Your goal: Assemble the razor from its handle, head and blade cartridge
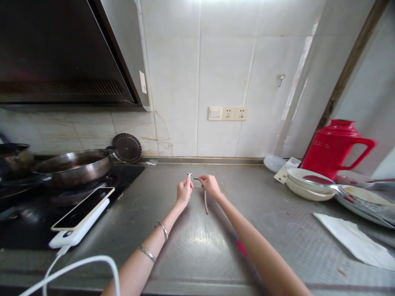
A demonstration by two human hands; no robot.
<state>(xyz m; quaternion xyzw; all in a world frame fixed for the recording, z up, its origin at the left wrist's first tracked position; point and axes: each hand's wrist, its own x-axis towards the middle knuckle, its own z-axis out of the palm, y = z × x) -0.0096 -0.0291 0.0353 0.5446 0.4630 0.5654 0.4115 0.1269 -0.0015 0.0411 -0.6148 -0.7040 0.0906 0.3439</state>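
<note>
My left hand [184, 191] is closed, its thumb and fingers pinching a small pale piece with a dark top edge [189, 174]; its kind is too small to make out. Close by on the right, my right hand [210, 185] pinches a thin dark rod [196, 179] that points toward the left hand. A small gap shows between the rod's tip and the left fingers. Below the right hand a narrow beige strip [205, 202] runs down toward the counter; whether the hand grips its upper end is hidden. Both hands are above the metal counter [173, 263].
Left, a phone [84, 209] and white power bank [80, 225] with a cable lie by the stove, near a steel pan [74, 168]. Right stand a red thermos [331, 150], white bowls [308, 193], a patterned plate [367, 199] and a paper napkin [354, 242]. A tiled wall rises behind.
</note>
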